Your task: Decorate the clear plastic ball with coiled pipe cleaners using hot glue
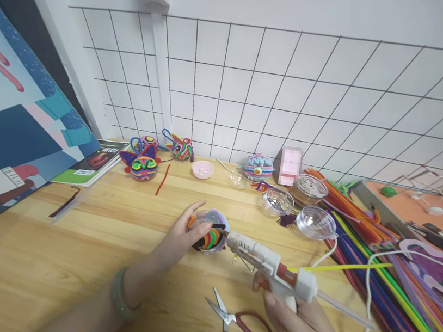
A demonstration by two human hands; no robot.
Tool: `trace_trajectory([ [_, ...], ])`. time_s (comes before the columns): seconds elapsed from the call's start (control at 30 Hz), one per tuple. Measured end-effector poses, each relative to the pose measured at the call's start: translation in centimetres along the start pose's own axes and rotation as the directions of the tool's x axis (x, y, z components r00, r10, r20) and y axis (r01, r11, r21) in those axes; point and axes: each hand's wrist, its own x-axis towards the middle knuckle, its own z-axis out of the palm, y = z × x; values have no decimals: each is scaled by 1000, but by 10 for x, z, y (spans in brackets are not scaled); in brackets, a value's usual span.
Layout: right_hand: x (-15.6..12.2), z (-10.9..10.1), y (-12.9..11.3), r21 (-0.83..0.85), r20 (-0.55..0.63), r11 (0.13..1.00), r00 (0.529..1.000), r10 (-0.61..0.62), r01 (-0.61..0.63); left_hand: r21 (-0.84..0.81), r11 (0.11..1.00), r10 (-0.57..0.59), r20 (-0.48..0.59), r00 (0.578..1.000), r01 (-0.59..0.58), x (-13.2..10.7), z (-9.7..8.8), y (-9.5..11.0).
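Observation:
My left hand (182, 235) rests on a clear plastic ball (209, 231) wrapped with coloured pipe cleaners, fingers curled around its left side, index finger lifted. A green bangle (121, 295) sits on that wrist. My right hand (298, 322) grips a white hot glue gun (273, 267) by its handle. The gun's nozzle touches the ball's right side. A glue stick pokes out of the gun's back end. A yellow pipe cleaner (339, 267) lies just behind the gun.
Red-handled scissors (240, 328) lie on the wooden table (69, 254) near my right hand. Clear half-domes (316, 222), finished pipe-cleaner balls (144, 165), a pink bowl (203, 169) and a heap of pipe cleaners (403, 279) fill the back and right. A painted board (9, 119) leans at left.

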Motion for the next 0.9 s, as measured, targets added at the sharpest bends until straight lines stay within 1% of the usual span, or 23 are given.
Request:
trace_trajectory([
  [0.2, 1, 0, -2, -16, -18, 1000, 1000, 13, -13, 13, 1000, 7, 11, 1000, -7, 0, 0, 0],
  [0.37, 1, -1, -6, -21, -27, 999, 999, 26, -26, 7, 1000, 7, -4, 1000, -7, 0, 0, 0],
  [0.57, 1, -1, -6, -26, 22, 999, 1000, -23, 23, 13, 1000, 12, 11, 1000, -12, 1, -1, -3],
  [0.8, 2, -1, -6, -31, 20, 999, 1000, -19, 19, 16, 1000, 11, 3, 1000, -12, 1, -1, -1],
  [0.9, 2, 0, -6, -12, -18, 1000, 1000, -21, 21, 6, 1000, 10, -7, 1000, -9, 1, -1, -1],
])
